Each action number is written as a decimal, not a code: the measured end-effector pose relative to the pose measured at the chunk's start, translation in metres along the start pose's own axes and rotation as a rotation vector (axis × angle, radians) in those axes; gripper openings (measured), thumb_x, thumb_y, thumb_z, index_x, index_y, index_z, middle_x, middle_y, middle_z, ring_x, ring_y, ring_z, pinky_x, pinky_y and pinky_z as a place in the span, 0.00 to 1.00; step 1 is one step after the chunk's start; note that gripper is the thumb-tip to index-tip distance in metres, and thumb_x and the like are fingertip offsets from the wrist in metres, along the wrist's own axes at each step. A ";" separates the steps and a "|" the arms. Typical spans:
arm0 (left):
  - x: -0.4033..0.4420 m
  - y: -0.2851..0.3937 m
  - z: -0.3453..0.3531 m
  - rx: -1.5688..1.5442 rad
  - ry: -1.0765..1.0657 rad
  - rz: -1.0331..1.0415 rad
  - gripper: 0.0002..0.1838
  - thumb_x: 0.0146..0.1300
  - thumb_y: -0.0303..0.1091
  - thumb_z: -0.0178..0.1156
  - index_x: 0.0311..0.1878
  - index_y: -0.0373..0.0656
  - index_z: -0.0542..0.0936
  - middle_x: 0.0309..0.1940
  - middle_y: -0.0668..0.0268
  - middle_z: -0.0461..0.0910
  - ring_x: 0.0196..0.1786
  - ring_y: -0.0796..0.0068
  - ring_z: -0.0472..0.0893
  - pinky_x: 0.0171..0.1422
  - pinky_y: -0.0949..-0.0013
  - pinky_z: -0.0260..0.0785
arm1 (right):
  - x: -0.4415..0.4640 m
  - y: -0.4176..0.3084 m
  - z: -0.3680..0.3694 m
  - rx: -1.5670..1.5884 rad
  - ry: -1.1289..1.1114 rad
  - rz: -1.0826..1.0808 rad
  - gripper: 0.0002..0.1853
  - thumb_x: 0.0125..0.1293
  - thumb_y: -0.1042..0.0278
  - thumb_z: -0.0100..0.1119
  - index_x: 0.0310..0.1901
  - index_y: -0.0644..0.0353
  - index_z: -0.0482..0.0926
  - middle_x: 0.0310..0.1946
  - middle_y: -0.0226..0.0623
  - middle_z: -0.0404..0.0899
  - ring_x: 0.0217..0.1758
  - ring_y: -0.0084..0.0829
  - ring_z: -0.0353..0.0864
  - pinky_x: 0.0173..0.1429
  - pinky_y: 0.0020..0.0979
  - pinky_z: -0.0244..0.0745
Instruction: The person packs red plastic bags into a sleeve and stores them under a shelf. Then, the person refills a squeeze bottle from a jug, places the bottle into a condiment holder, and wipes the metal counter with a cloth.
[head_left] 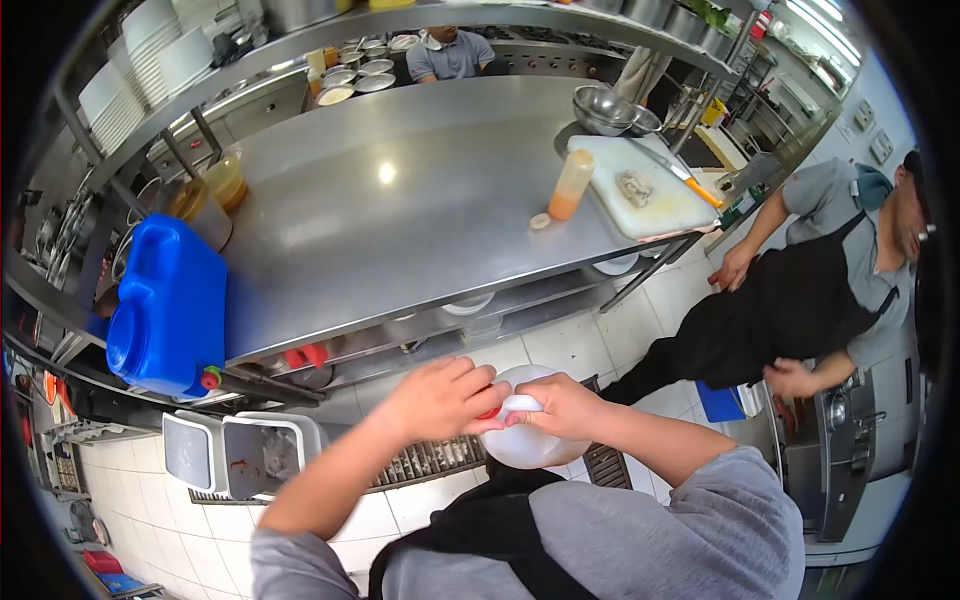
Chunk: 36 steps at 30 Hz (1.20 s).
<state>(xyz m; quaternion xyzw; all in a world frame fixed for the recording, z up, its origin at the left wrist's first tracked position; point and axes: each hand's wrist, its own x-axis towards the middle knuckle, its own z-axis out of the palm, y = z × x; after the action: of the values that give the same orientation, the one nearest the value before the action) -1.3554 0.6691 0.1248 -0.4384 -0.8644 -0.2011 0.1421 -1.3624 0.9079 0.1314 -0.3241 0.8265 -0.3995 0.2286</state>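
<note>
Over the floor, in front of the steel table (330, 240), my right hand (560, 405) is closed round the handle of a white translucent jug (525, 450). My left hand (450, 400) pinches a small red cap (488, 413) beside the top of the jug. Whether the cap touches the jug's mouth is hidden by my fingers. On the table stands an upright squeeze bottle (572, 185) with orange sauce, and a small pale lid (540, 221) lies next to it.
A blue jerrycan (180, 300) stands at the table's left end. A cutting board (640, 190) with a knife and metal bowls (603, 108) are at the right. A co-worker in a black apron (780, 290) stands at right; another person (450, 58) is behind the table. Grey bins (265, 450) stand on the floor.
</note>
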 end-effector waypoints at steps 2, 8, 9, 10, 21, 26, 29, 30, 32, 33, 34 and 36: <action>0.034 -0.019 0.004 0.045 -0.128 0.195 0.22 0.55 0.56 0.63 0.42 0.48 0.79 0.38 0.70 0.79 0.35 0.63 0.79 0.46 0.60 0.72 | -0.006 0.005 -0.026 -0.048 0.051 -0.022 0.14 0.65 0.56 0.64 0.40 0.61 0.81 0.33 0.49 0.83 0.39 0.52 0.82 0.44 0.43 0.76; 0.173 -0.004 -0.010 -0.024 -0.052 -0.522 0.12 0.61 0.43 0.60 0.42 0.47 0.76 0.42 0.64 0.78 0.41 0.58 0.80 0.53 0.53 0.70 | -0.001 0.006 -0.100 -0.208 0.448 0.044 0.15 0.66 0.61 0.63 0.38 0.67 0.77 0.30 0.57 0.80 0.37 0.59 0.80 0.39 0.49 0.74; 0.192 -0.003 -0.001 -0.027 -0.059 -0.518 0.12 0.61 0.43 0.60 0.42 0.47 0.76 0.42 0.64 0.78 0.41 0.58 0.80 0.53 0.53 0.70 | 0.002 0.007 -0.110 -0.229 0.535 0.043 0.15 0.65 0.62 0.64 0.37 0.69 0.76 0.29 0.59 0.79 0.36 0.60 0.79 0.38 0.50 0.73; 0.209 -0.003 0.010 -0.251 0.296 -0.487 0.13 0.63 0.40 0.59 0.47 0.45 0.76 0.50 0.60 0.75 0.51 0.58 0.78 0.58 0.54 0.69 | 0.006 0.009 -0.123 -0.235 0.558 0.017 0.15 0.65 0.63 0.64 0.36 0.69 0.75 0.28 0.60 0.79 0.35 0.61 0.79 0.38 0.50 0.73; 0.312 -0.102 -0.049 -0.419 0.257 0.013 0.12 0.71 0.31 0.53 0.54 0.40 0.77 0.45 0.59 0.76 0.49 0.63 0.77 0.54 0.66 0.70 | 0.032 -0.004 -0.227 -0.194 0.820 0.204 0.18 0.67 0.58 0.64 0.47 0.67 0.80 0.33 0.50 0.84 0.34 0.44 0.84 0.42 0.38 0.77; 0.342 -0.190 -0.044 -0.818 0.398 -0.321 0.16 0.74 0.45 0.54 0.46 0.40 0.77 0.35 0.69 0.77 0.39 0.78 0.76 0.46 0.73 0.69 | 0.052 -0.008 -0.264 -0.146 0.994 0.465 0.19 0.69 0.55 0.62 0.47 0.66 0.80 0.28 0.41 0.83 0.27 0.27 0.81 0.35 0.33 0.75; 0.311 -0.275 0.027 -0.970 0.473 -0.491 0.21 0.66 0.48 0.66 0.45 0.38 0.75 0.32 0.68 0.77 0.34 0.77 0.75 0.42 0.72 0.70 | 0.055 0.010 -0.272 0.032 1.114 0.471 0.19 0.71 0.52 0.60 0.43 0.65 0.80 0.22 0.30 0.76 0.20 0.19 0.72 0.25 0.27 0.68; 0.285 -0.319 0.072 -0.863 0.509 -0.542 0.22 0.64 0.46 0.69 0.45 0.38 0.74 0.31 0.68 0.76 0.34 0.77 0.74 0.42 0.72 0.70 | 0.046 0.022 -0.276 0.113 1.152 0.449 0.19 0.72 0.51 0.59 0.41 0.63 0.79 0.21 0.26 0.72 0.18 0.16 0.68 0.22 0.24 0.63; 0.236 -0.377 0.119 -0.637 0.513 -0.670 0.23 0.60 0.43 0.72 0.46 0.38 0.72 0.30 0.67 0.74 0.33 0.78 0.72 0.42 0.72 0.70 | 0.031 0.035 -0.289 0.188 1.261 0.431 0.19 0.73 0.50 0.58 0.37 0.61 0.77 0.19 0.23 0.67 0.15 0.14 0.63 0.18 0.21 0.57; 0.209 -0.385 0.127 -0.520 0.484 -0.754 0.24 0.59 0.41 0.74 0.46 0.38 0.72 0.30 0.67 0.73 0.33 0.78 0.71 0.43 0.72 0.70 | 0.027 0.038 -0.299 0.178 1.324 0.436 0.19 0.73 0.51 0.57 0.34 0.60 0.76 0.19 0.22 0.66 0.14 0.14 0.62 0.18 0.21 0.55; 0.188 -0.390 0.134 -0.505 0.477 -0.789 0.25 0.57 0.41 0.75 0.47 0.38 0.72 0.31 0.66 0.74 0.34 0.77 0.72 0.43 0.71 0.70 | 0.027 0.041 -0.310 0.140 1.381 0.399 0.19 0.73 0.51 0.57 0.33 0.60 0.75 0.19 0.23 0.66 0.14 0.14 0.62 0.18 0.21 0.56; 0.170 -0.389 0.145 -0.498 0.464 -0.839 0.26 0.55 0.40 0.76 0.47 0.38 0.72 0.31 0.65 0.75 0.34 0.75 0.73 0.44 0.70 0.71 | 0.032 0.050 -0.323 0.174 1.409 0.296 0.18 0.74 0.51 0.57 0.34 0.60 0.75 0.19 0.24 0.66 0.15 0.14 0.61 0.19 0.22 0.55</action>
<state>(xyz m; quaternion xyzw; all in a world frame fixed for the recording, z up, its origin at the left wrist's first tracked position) -1.7805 0.6488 -0.0178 -0.0200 -0.8372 -0.5312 0.1284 -1.6074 1.0735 0.2731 0.1447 0.7781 -0.5425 -0.2816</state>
